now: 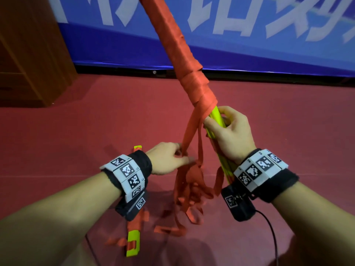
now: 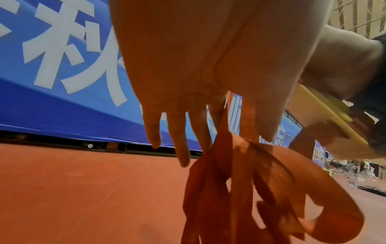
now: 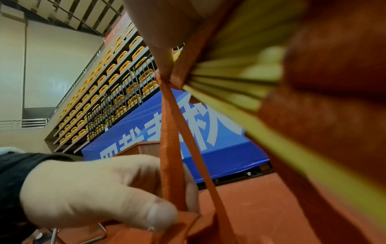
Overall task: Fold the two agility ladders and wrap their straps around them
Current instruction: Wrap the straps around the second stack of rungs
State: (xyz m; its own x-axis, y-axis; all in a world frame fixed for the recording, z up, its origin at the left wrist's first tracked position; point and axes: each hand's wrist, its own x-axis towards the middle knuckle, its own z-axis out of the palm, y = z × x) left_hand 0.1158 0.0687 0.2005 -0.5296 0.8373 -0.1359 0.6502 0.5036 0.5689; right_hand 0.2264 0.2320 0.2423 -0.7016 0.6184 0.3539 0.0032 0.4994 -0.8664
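Note:
A bundle of yellow-green ladder rungs (image 1: 217, 118) stands tilted up and away from me, its upper length wound in orange strap (image 1: 184, 60). My right hand (image 1: 228, 131) grips the bare rungs just below the winding; the same rungs (image 3: 240, 85) fill the right wrist view. My left hand (image 1: 169, 158) pinches the loose orange strap (image 1: 189, 135) between thumb and fingers, left of the bundle. Below it the strap hangs in tangled loops (image 2: 261, 189) down to the floor. A second ladder (image 1: 133, 240), yellow-green rungs with orange strap, lies on the floor under my left forearm.
The floor is red sports matting (image 1: 96, 127). A blue banner with white characters (image 1: 230, 35) runs along the far side. A wooden cabinet (image 1: 28, 54) stands at the far left. A black cable (image 1: 272, 237) hangs from my right wrist. Yellow stadium seats (image 3: 108, 85) rise behind.

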